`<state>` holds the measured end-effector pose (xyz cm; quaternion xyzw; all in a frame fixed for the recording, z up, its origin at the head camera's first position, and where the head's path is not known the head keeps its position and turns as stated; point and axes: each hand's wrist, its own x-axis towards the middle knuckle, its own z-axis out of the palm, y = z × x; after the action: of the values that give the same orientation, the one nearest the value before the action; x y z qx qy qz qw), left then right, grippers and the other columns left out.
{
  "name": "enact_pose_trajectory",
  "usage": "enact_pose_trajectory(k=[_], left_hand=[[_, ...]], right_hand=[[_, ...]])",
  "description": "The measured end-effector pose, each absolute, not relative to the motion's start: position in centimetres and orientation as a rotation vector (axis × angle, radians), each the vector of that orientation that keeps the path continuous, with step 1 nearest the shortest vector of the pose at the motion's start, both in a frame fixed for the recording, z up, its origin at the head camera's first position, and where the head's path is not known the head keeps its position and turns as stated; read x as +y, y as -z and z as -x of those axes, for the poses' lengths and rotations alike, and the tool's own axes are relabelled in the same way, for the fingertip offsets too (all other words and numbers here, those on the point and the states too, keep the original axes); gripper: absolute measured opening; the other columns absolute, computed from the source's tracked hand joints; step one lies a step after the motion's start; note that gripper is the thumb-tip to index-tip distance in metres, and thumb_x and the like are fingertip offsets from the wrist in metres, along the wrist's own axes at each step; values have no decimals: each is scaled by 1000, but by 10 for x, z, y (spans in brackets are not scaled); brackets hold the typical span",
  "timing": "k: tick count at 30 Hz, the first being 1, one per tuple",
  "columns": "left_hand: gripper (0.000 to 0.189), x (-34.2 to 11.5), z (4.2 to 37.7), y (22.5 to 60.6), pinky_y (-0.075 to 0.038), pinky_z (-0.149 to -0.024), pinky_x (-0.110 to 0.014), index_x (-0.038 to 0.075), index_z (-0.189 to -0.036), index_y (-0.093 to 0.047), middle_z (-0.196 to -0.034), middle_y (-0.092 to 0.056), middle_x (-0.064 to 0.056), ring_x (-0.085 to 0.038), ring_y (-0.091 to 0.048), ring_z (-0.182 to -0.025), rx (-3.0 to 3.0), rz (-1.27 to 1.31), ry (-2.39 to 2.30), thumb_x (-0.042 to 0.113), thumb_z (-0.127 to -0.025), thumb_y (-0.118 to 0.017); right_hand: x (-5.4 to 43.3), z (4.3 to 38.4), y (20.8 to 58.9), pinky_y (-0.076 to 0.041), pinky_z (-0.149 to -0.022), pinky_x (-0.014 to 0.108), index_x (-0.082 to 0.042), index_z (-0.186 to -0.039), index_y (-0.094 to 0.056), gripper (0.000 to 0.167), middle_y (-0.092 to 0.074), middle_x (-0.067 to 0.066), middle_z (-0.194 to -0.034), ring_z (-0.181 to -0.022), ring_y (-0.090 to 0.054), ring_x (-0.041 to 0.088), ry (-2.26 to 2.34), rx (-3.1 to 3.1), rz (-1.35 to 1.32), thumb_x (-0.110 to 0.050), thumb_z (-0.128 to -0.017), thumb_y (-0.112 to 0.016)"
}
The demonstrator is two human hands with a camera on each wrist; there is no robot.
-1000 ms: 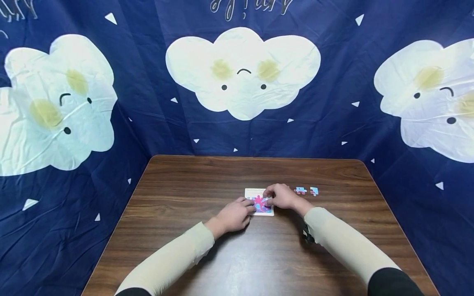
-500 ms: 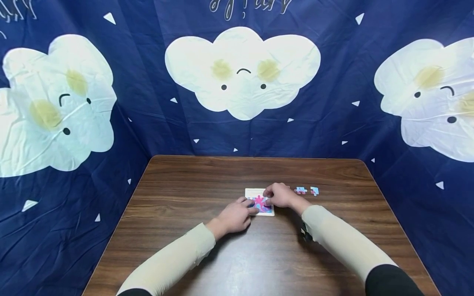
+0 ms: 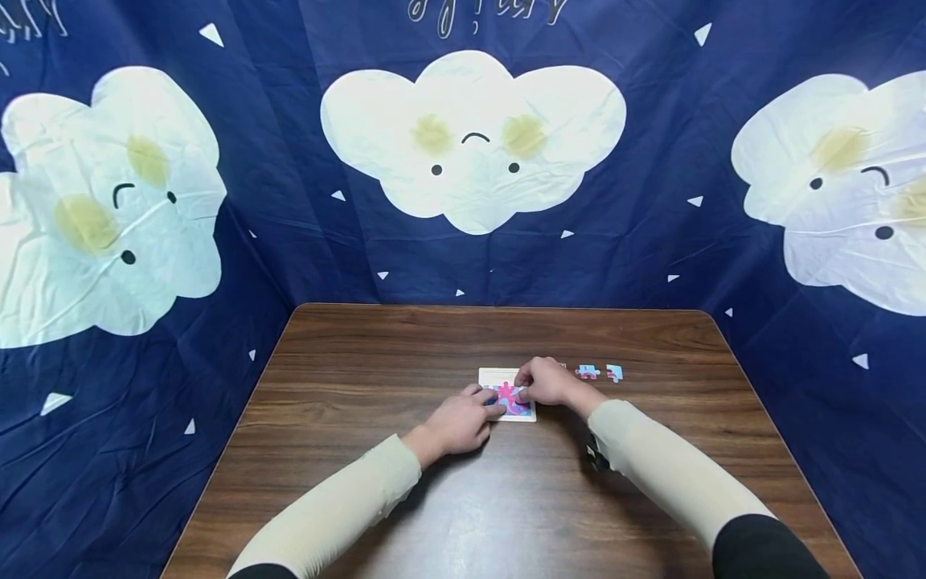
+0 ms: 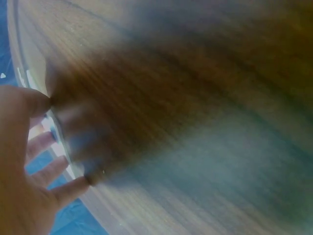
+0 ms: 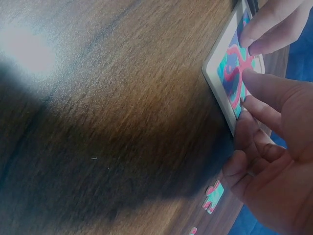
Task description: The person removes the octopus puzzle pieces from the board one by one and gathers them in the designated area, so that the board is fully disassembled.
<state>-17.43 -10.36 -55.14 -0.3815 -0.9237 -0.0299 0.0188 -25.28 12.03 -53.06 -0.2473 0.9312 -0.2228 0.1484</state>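
Note:
A small jigsaw puzzle (image 3: 515, 410) with a pink figure on blue and purple lies in a pale tray (image 5: 211, 64). From the left, my left hand (image 3: 454, 422) rests extended fingertips on the puzzle; the left wrist view shows that hand (image 4: 29, 166) with its fingers spread at the tray's edge. My right hand (image 3: 553, 383) is over the tray's right side. In the right wrist view, its thumb (image 5: 266, 87) presses at the picture and the index finger curls beneath, pinching a puzzle piece at the edge. The piece is mostly hidden by the fingers.
Two loose puzzle pieces, one (image 3: 587, 372) nearer the right hand and another (image 3: 614, 373) farther right, lie on the brown wooden table (image 3: 376, 354). A sliver of another shows behind the right hand. A dark blue curtain (image 3: 289, 161) with clouds surrounds the table.
My left fingertips have slid slightly right over the puzzle. The right hand stays at the tray's right side, its forearm shifted a little.

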Motion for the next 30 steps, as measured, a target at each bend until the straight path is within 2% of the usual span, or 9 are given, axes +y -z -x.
enact_pose_trajectory(k=[3, 6, 10, 16, 23, 30], left_hand=[[41, -104, 175, 552, -54, -99, -39, 24, -134, -70, -134, -61, -6, -27, -56, -123, -2855, 1193, 93, 21, -94, -64], [41, -104, 176, 553, -56, -95, -40, 25, -134, -70, -142, -59, -7, -28, -56, -123, -2849, 1195, 106, 21, -94, -64], [43, -105, 177, 552, -56, -95, -42, 24, -137, -68, -152, -55, -6, -31, -56, -126, -2880, 1194, 117, 21, -94, -63], [43, -104, 178, 550, -54, -100, -41, 24, -137, -68, -151, -57, -3, -32, -56, -127, -2905, 1206, 91, 22, -94, -64], [42, -105, 178, 552, -54, -101, -41, 23, -135, -69, -148, -59, -3, -32, -56, -126, -2891, 1210, 99, 22, -94, -64], [42, -104, 178, 552, -52, -104, -40, 23, -138, -67, -152, -56, -2, -31, -54, -129, -2919, 1201, 74, 23, -96, -62]], right_hand=[[120, 253, 528, -53, -77, 33, -17, -93, -78, 17, -69, -9, -79, -77, -60, 9, 636, 2677, 722, -21, -78, -87], [120, 253, 525, -52, -77, 33, -16, -91, -77, 17, -68, -8, -78, -76, -59, 10, 634, 2675, 724, -20, -78, -87], [120, 254, 525, -51, -77, 33, -17, -90, -75, 17, -66, -9, -78, -76, -59, 10, 625, 2681, 728, -20, -78, -88], [121, 255, 527, -48, -77, 35, -18, -90, -75, 17, -65, -10, -77, -76, -58, 9, 629, 2675, 714, -18, -78, -86], [123, 256, 524, -50, -77, 32, -15, -90, -76, 9, -68, -4, -78, -77, -57, 10, 677, 2655, 713, -8, -85, -78], [126, 256, 521, -52, -79, 32, -13, -91, -78, 5, -69, -8, -77, -77, -59, 9, 697, 2645, 721, -11, -86, -78]])
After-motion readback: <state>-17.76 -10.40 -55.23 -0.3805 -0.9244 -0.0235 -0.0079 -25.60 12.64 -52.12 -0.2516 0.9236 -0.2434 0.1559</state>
